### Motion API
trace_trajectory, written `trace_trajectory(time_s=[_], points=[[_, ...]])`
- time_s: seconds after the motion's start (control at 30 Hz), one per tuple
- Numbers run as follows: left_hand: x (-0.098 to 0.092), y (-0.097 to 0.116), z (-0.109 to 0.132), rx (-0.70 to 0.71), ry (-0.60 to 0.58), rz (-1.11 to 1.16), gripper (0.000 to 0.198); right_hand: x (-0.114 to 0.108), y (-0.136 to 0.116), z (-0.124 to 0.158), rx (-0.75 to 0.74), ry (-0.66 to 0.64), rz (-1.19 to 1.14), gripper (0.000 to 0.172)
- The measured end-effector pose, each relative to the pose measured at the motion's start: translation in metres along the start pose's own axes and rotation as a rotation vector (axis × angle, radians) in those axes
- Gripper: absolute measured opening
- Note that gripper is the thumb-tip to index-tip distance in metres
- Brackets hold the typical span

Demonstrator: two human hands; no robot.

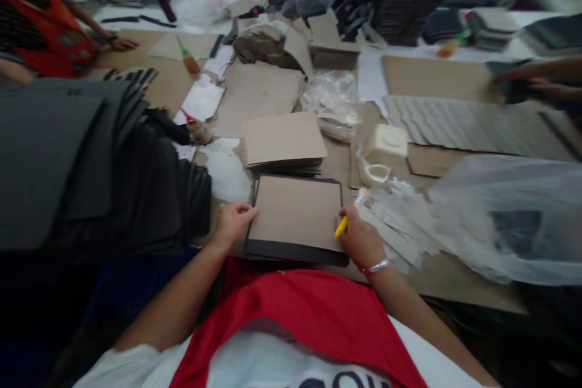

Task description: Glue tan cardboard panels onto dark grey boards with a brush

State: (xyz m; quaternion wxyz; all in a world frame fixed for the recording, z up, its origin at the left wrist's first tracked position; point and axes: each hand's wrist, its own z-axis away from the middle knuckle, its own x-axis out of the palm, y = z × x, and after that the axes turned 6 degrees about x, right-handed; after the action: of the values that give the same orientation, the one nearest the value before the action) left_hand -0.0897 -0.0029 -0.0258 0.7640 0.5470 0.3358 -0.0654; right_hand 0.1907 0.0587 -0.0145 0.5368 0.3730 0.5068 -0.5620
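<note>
Cardboard [295, 212] in left hand [234, 223], pen [341, 226] in right hand [361, 242].

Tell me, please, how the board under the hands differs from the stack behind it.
The board is a single sheet framed by a dark cover; the stack is many sheets with no frame. The left hand rests on the board's edge and the right hand, holding a yellow tool, touches its other side; the stack is untouched. Both are brown card lying flat.
</note>
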Motion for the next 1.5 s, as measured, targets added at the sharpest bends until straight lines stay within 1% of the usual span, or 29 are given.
trace_trajectory(time_s=[0.13, 0.23, 0.33, 0.4, 0.47, 0.5, 0.57, 0.6, 0.67, 0.7, 0.73, 0.77, 0.8, 0.83, 0.9, 0.93, 1.0, 1.03, 1.07, 1.1, 1.17, 1.3, 1.37, 1.43, 1.5], points=[[-0.002, -0.007, -0.007, 0.034, -0.034, 0.024, 0.025, 0.001, -0.002, -0.004, -0.041, 0.036, 0.078, 0.024], [-0.005, -0.008, -0.009, 0.060, -0.067, -0.018, 0.024, -0.001, -0.005, -0.004, -0.062, 0.008, 0.149, 0.026], [-0.010, -0.004, -0.010, 0.115, -0.128, -0.114, 0.021, -0.006, -0.010, -0.002, -0.046, -0.021, 0.228, 0.028], [-0.014, 0.002, -0.011, 0.172, -0.164, -0.233, 0.018, -0.010, -0.012, 0.000, -0.024, -0.023, 0.270, 0.031], [-0.017, 0.009, -0.010, 0.291, -0.162, -0.382, 0.018, -0.016, -0.012, 0.001, -0.013, -0.002, 0.299, 0.034], [-0.017, 0.013, -0.009, 0.375, -0.143, -0.460, 0.023, -0.020, -0.011, 0.001, -0.012, 0.015, 0.307, 0.035], [-0.014, 0.020, -0.006, 0.587, -0.131, -0.598, 0.032, -0.033, -0.005, 0.000, -0.010, 0.071, 0.302, 0.038], [-0.011, 0.022, -0.005, 0.700, -0.160, -0.652, 0.034, -0.040, -0.002, 0.000, -0.001, 0.119, 0.275, 0.039], [-0.002, 0.026, -0.003, 0.890, -0.279, -0.732, 0.035, -0.057, 0.003, -0.003, -0.004, 0.238, 0.131, 0.042], [0.002, 0.027, -0.002, 0.955, -0.343, -0.760, 0.035, -0.065, 0.003, -0.005, -0.028, 0.293, 0.005, 0.043], [0.005, 0.028, -0.001, 0.994, -0.388, -0.783, 0.034, -0.072, 0.000, -0.007, -0.067, 0.326, -0.157, 0.044], [0.008, 0.029, -0.001, 1.011, -0.404, -0.802, 0.033, -0.078, -0.007, -0.011, -0.109, 0.326, -0.345, 0.046], [0.010, 0.029, 0.000, 1.015, -0.399, -0.816, 0.032, -0.080, -0.017, -0.015, -0.147, 0.287, -0.544, 0.048], [0.011, 0.028, 0.001, 1.014, -0.388, -0.821, 0.030, -0.080, -0.031, -0.021, -0.170, 0.218, -0.735, 0.051], [0.012, 0.027, 0.003, 1.010, -0.357, -0.803, 0.027, -0.071, -0.065, -0.033, -0.165, 0.032, -1.040, 0.052], [0.013, 0.027, 0.005, 1.008, -0.341, -0.790, 0.028, -0.063, -0.082, -0.039, -0.159, -0.055, -1.134, 0.049], [0.013, 0.026, 0.009, 0.998, -0.312, -0.773, 0.035, -0.046, -0.109, -0.051, -0.131, -0.174, -1.220, 0.041], [0.013, 0.026, 0.011, 0.987, -0.300, -0.771, 0.037, -0.038, -0.115, -0.055, -0.112, -0.212, -1.225, 0.037], [0.014, 0.026, 0.013, 0.971, -0.289, -0.772, 0.039, -0.032, -0.116, -0.059, -0.086, -0.235, -1.216, 0.033], [0.014, 0.026, 0.015, 0.950, -0.280, -0.772, 0.040, -0.028, -0.111, -0.062, -0.060, -0.245, -1.197, 0.029], [0.015, 0.025, 0.018, 0.903, -0.266, -0.765, 0.040, -0.027, -0.086, -0.065, -0.001, -0.204, -1.154, 0.025], [0.016, 0.023, 0.020, 0.839, -0.241, -0.741, 0.037, -0.038, -0.015, -0.057, 0.127, -0.007, -1.130, 0.025], [0.017, 0.021, 0.021, 0.817, -0.240, -0.717, 0.038, -0.045, 0.009, -0.047, 0.184, 0.057, -1.146, 0.028], [0.018, 0.018, 0.022, 0.808, -0.251, -0.681, 0.042, -0.054, 0.025, -0.035, 0.194, 0.102, -1.175, 0.034], [0.019, 0.013, 0.025, 0.816, -0.255, -0.652, 0.045, -0.063, 0.038, -0.021, 0.136, 0.139, -1.214, 0.042]])
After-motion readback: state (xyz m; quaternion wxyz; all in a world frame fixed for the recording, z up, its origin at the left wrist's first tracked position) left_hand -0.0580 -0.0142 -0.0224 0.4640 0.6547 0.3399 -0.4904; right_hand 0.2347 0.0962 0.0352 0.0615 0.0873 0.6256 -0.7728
